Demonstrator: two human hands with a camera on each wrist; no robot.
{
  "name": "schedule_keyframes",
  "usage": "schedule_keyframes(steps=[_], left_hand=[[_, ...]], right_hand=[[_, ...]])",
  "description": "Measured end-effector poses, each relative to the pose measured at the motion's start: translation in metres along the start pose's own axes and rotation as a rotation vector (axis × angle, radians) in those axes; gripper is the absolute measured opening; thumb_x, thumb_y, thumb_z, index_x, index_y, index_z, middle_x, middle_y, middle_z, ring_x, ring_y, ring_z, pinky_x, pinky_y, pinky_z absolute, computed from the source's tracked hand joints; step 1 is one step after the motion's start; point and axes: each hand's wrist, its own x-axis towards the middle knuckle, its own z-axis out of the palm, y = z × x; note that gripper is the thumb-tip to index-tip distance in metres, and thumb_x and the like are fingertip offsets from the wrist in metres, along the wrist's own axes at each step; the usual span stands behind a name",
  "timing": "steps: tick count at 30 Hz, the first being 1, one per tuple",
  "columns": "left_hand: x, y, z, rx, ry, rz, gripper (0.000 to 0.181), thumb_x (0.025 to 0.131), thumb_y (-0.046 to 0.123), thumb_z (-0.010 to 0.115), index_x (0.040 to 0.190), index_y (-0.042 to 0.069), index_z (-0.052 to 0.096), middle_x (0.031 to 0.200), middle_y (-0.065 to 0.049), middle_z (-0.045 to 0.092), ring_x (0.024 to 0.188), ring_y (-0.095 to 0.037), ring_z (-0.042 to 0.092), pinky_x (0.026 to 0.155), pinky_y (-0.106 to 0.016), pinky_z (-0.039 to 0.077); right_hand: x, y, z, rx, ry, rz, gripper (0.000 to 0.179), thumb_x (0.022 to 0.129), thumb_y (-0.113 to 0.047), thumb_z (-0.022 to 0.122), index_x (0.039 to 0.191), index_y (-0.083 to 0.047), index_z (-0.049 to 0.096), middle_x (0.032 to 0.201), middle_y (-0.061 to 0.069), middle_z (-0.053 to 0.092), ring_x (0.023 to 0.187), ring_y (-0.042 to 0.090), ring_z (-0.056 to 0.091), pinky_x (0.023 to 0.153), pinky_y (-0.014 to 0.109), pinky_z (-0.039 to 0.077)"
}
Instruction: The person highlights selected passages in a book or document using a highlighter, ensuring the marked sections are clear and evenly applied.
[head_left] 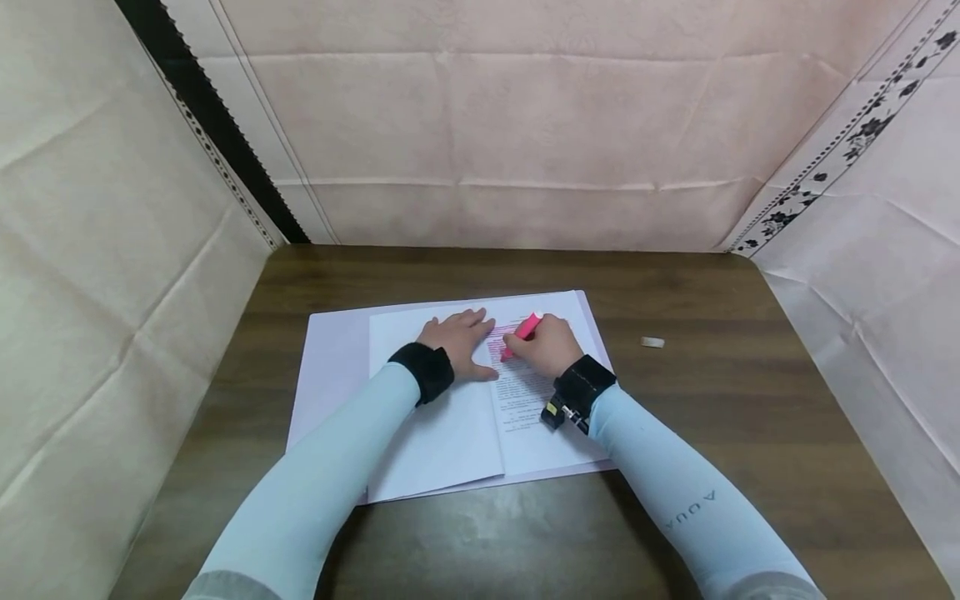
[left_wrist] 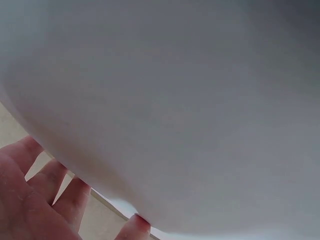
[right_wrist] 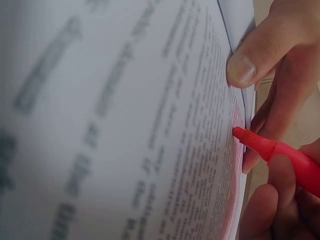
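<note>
"Pink highlighter, where?"
"Tip by the printed page's left edge, toward the worktop's far edge; right hand pinches it."
"Left hand?"
"Fingers spread, resting on the blank page."

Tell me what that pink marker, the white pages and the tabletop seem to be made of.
Pink marker: probably plastic, going by its smooth, evenly coloured barrel. White pages: most likely paper, matte, judging by the printed text and thin edges. Tabletop: wood or a wood-look surface, with brown streaks like grain and a soft sheen near the front; the pictures don't settle which.
</note>
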Motion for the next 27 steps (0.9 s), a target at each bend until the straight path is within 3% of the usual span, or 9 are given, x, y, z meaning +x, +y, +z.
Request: schedule_keyframes(steps=[12, 27], left_hand=[[-0.001, -0.003, -0.001, -0.01, -0.001, -0.016, 0.11, 0.087, 0.077, 0.077, 0.176, 0.033, 0.029, 0.183, 0.004, 0.022, 0.167, -0.026, 0.023, 0.129, -0.068, 0.023], [0.012, -0.006, 0.01, -0.014, 0.02, -0.005, 0.111, 0.085, 0.079, 0.077, 0.175, 0.033, 0.031, 0.183, 0.004, 0.022, 0.167, -0.027, 0.023, 0.129, -0.069, 0.023]], right_hand=[[0.004, 0.001, -0.002, -0.033, 0.009, -0.031, 0.034, 0.1, -0.04, 0.082, 0.103, -0.007, 0.075, 0.084, 0.006, 0.074, 0.076, 0.026, 0.068, 0.065, 0.03, 0.054], [0.004, 0.011, -0.011, -0.028, 0.019, 0.004, 0.035, 0.1, -0.04, 0.081, 0.106, -0.006, 0.073, 0.086, 0.008, 0.073, 0.076, 0.028, 0.067, 0.063, 0.03, 0.051]])
